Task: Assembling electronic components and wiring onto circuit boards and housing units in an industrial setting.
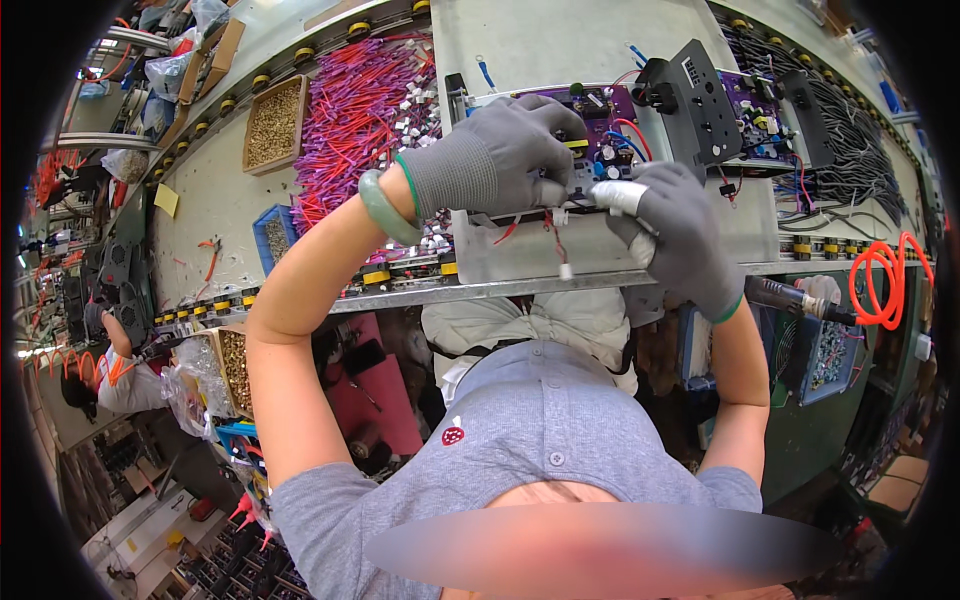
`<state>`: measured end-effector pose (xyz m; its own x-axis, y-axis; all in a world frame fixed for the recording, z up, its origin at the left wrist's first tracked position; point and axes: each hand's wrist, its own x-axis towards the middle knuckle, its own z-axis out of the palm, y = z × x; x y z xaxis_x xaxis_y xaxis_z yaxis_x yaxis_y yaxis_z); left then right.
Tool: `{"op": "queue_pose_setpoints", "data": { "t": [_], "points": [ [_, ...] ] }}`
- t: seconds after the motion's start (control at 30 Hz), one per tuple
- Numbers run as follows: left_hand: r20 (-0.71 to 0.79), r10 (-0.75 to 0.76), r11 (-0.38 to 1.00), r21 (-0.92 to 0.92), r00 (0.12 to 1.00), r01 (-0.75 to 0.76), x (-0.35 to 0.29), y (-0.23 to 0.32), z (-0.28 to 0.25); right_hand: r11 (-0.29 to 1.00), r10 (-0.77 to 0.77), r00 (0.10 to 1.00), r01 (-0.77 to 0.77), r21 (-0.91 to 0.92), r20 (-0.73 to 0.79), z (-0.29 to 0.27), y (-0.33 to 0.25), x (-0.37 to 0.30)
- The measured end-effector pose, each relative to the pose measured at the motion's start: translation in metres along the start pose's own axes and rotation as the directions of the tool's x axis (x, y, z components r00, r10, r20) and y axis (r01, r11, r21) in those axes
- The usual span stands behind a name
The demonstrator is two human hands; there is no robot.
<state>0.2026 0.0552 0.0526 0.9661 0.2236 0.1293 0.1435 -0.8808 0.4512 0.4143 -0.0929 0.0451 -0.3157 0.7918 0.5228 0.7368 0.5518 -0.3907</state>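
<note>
While the gloved left hand (495,155) presses on the purple circuit board (600,125), fingers bent, the right hand (680,235) grasps a silver tube (618,196) beside it.

Grey knitted gloves with green cuffs cover the left hand (495,160) and right hand (680,235); a pale green bangle (383,208) circles the left wrist above a purple circuit board (600,125), beside purple-and-red wires (355,120) and an orange coiled hose (885,280).
</note>
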Motion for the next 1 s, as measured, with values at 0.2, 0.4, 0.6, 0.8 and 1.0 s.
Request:
{"op": "queue_pose_setpoints", "data": {
  "t": [0.2,0.4,0.6,0.8,1.0],
  "points": [
    [-0.016,-0.071,0.997,0.006,0.997,0.071,0.001,0.003,0.005,0.933,0.209,0.960,-0.253,0.255,0.189,0.047,-0.031,-0.028],
    [-0.062,-0.087,0.994,0.056,0.994,0.090,0.000,0.004,0.004,0.887,0.396,0.855,-0.262,0.381,-0.333,0.083,-0.035,-0.026],
    [-0.047,-0.035,0.997,0.068,0.998,0.038,0.000,0.010,-0.004,0.494,0.668,0.741,-0.374,0.785,-0.068,0.074,-0.033,-0.035],
    [-0.013,-0.036,0.995,0.090,0.999,0.037,-0.003,0.012,-0.001,0.685,0.580,0.786,-0.327,0.651,-0.216,0.068,-0.040,-0.037],
    [-0.145,0.055,0.971,0.239,0.988,-0.019,-0.004,0.020,0.006,0.740,0.474,0.880,-0.383,0.553,-0.025,0.051,-0.054,-0.011]
  ]
}}
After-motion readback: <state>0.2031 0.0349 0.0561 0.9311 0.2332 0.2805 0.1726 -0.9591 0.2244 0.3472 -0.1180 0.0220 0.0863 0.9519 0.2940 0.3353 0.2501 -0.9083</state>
